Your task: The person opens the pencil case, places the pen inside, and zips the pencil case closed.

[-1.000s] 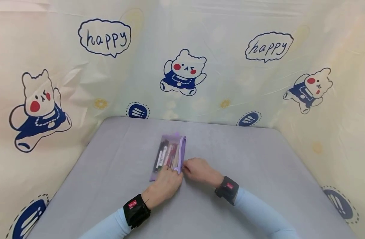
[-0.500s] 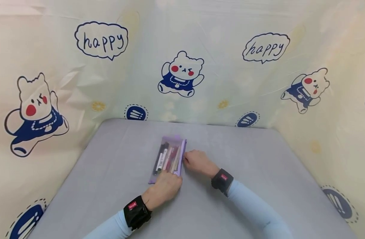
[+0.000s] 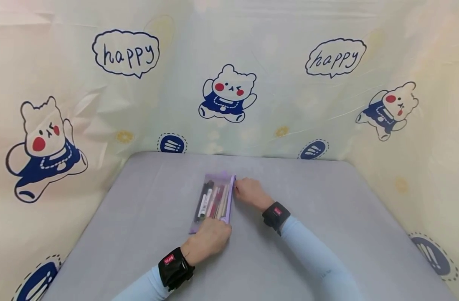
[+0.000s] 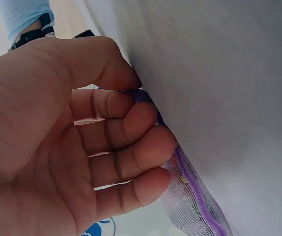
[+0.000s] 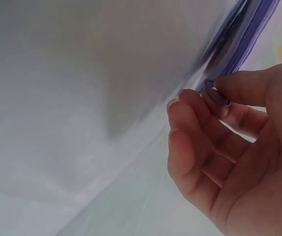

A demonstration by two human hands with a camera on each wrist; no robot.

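A see-through mesh pencil case (image 3: 201,223) with purple trim lies on the table, several pens and pencils (image 3: 210,201) showing inside it. My left hand (image 3: 210,238) grips its near right corner, thumb and fingertips at the purple edge. In the left wrist view the purple zipper (image 4: 200,201) runs on past those fingers. At the far right end of the case, my right hand (image 3: 252,192) pinches a purple zipper pull (image 5: 217,93) between thumb and index finger. Its other fingers are curled in loosely.
The grey tabletop (image 3: 150,200) extends around the case on all sides. Behind the table and at both sides hangs a pale curtain (image 3: 274,83) printed with cartoon bears.
My right hand has slid away from me along the case's right edge, from the near end to the far end. The left hand keeps its hold at the near corner.
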